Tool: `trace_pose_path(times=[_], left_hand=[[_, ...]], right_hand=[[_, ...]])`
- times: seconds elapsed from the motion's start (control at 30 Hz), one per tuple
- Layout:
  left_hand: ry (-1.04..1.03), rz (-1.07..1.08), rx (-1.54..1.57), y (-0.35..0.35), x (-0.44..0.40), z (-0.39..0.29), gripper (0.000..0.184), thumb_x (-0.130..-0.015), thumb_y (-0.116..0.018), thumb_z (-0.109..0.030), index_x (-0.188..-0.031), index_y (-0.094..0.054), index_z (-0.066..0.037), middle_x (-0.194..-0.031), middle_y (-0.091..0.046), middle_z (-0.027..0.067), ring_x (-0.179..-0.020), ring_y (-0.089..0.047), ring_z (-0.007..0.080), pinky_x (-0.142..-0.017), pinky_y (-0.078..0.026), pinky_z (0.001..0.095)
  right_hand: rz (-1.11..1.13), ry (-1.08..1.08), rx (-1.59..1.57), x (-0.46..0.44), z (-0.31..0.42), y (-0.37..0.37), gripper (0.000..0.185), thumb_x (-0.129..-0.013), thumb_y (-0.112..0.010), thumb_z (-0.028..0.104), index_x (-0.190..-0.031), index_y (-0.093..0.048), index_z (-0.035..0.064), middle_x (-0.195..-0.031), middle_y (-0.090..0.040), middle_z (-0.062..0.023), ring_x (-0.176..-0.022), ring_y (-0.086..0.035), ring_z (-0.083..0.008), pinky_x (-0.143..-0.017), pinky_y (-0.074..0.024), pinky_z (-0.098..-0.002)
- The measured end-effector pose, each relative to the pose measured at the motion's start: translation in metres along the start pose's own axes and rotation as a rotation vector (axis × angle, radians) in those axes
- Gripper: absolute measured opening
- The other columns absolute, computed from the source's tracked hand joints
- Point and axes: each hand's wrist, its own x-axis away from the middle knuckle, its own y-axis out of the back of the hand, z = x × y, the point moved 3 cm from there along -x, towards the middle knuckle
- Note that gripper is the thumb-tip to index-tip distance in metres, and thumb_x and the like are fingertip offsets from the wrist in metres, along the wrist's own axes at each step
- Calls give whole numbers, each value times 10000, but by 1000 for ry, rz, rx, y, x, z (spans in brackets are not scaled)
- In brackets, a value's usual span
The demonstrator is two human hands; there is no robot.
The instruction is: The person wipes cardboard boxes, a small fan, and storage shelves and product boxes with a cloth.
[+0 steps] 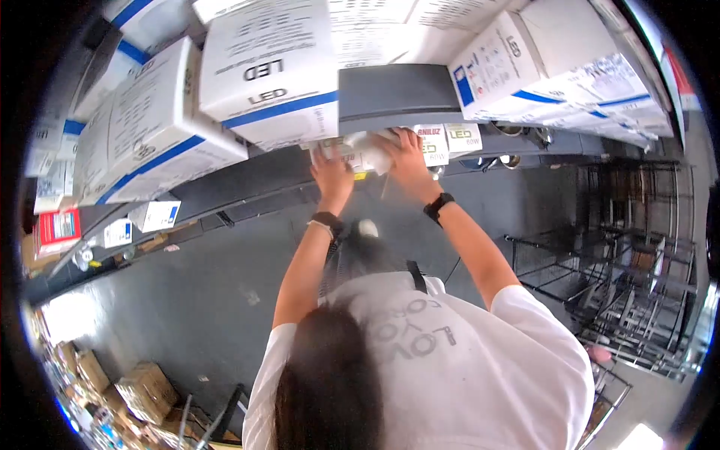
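Note:
My left hand [332, 180] reaches up to the shelf, its fingers curled over a small white LED box [350, 160] with red print. Beside it, my right hand [410, 161] is bent round a crumpled-looking white thing [376, 153], too blurred to name. That white thing lies between the two hands, against the small box. Just right of my right hand stand more small LED boxes [434, 155], marked 60W. A dark band [439, 207] circles my right wrist, and bands also circle the left one.
Large white LED cartons [271, 82] with blue stripes stand on the upper shelf, left and right [517, 64]. The dark shelf edge [525, 142] runs across above the grey floor [225, 300]. Metal racks [637, 262] stand at right; brown cartons [147, 391] sit at lower left.

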Motion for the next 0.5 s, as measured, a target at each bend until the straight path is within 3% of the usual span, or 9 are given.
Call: trace_pose_path(times=[0.03,0.1,0.13,0.17,0.27,0.3,0.4,0.47,0.5], left_hand=[[-103,77,-50,-13,2,-9,632,-838,-639,-210,-1432,-446,-116,-1525,-310,241,-1430,-243,451,-1055,-257,708],[-220,370,-248,-18,4,-30,552,-839,-664,-269,-1353,-551,-102,-1557,-267,223,-1465,-157,459,-1042,-155,789],[-275,215,-256,-41,8,-19,566,-844,-666,-308,-1370,-545,-139,-1580,-220,211,-1473,-114,458,-1043,-138,792],[-280,230,-261,-41,6,-19,541,-855,-669,-319,-1354,-562,-140,-1591,-187,202,-1475,-102,456,-1040,-148,793],[-330,296,-336,-28,1,-22,553,-870,-676,-326,-1385,-533,-184,-1602,-144,188,-1473,-100,459,-1027,-187,794],[-351,321,-371,-21,2,-22,574,-872,-677,-323,-1409,-509,-206,-1602,-140,186,-1470,-104,462,-1022,-202,794],[-399,299,-368,-18,1,-12,641,-879,-682,-294,-1465,-422,-291,-1600,-138,182,-1461,-114,478,-1000,-245,797],[-393,311,-382,-21,-4,-6,681,-880,-687,-273,-1481,-374,-346,-1600,-135,179,-1457,-117,488,-993,-251,803],[-394,312,-384,-22,-4,-6,676,-881,-685,-275,-1480,-377,-344,-1601,-131,179,-1457,-116,486,-991,-248,806]], right_hand=[[129,-5,60,5,-17,-12,490,-785,-682,269,-1266,-643,183,-1411,-441,-188,-1355,-336,-398,-1121,-221,-632],[142,-15,30,14,-29,-31,503,-782,-692,364,-1251,-657,184,-1426,-431,-199,-1382,-306,-393,-1120,-175,-668],[146,-13,13,14,-34,-44,516,-781,-697,412,-1243,-664,184,-1434,-425,-205,-1396,-291,-391,-1119,-152,-686],[116,-10,19,17,-40,-58,474,-826,-648,466,-1197,-692,174,-1434,-443,-209,-1406,-282,-403,-1086,-144,-729],[165,117,59,7,-64,-71,367,-866,-609,369,-1145,-704,149,-1376,-523,-179,-1407,-288,-419,-1104,-186,-687],[190,269,211,7,-67,-57,268,-873,-588,250,-1079,-712,134,-1289,-603,-134,-1336,-399,-396,-1103,-321,-554],[183,-100,-149,-3,-80,-19,256,-825,-619,180,-1052,-711,107,-1211,-642,-113,-1227,-502,-370,-1018,-443,-426],[-110,-214,11,3,-119,-26,302,-785,-618,61,-1076,-693,82,-1205,-641,-55,-1136,-544,-354,-948,-491,-419],[-233,-252,-65,8,-128,-18,315,-768,-628,23,-1074,-688,73,-1195,-625,-118,-1122,-537,-380,-924,-492,-437]])
